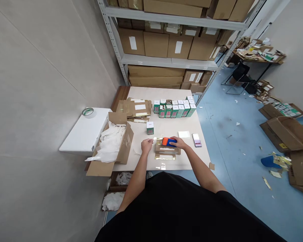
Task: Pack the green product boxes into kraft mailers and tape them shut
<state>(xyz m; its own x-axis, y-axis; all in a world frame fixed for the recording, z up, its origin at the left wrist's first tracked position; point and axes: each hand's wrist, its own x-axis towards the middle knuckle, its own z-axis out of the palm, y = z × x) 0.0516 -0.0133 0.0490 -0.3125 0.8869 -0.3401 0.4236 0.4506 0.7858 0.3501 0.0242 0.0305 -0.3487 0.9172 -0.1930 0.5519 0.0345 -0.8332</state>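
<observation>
My right hand [179, 143] is wrapped round an orange and blue hand-held tool [169, 142], whose exact kind I cannot make out. It is above the back part of a small cardboard box [170, 151] with shiny clear tape on it. Just left of the box, my left hand [146, 146] is closed in a pinch, with a small whitish bit [155, 138] at its fingertips. Behind my left hand, a single green and white carton [150, 128] stands upright on the table. A white stack of paper or cards [183, 134] lies beyond my right hand.
Several green and white cartons [175, 111] stand in rows at the back of the table [138, 161]. Flattened cardboard [140, 107] lies left of them. An open carton of white packing material [111, 141] is at left; small purple-white packs [197, 140] are at right. Shelving stands behind.
</observation>
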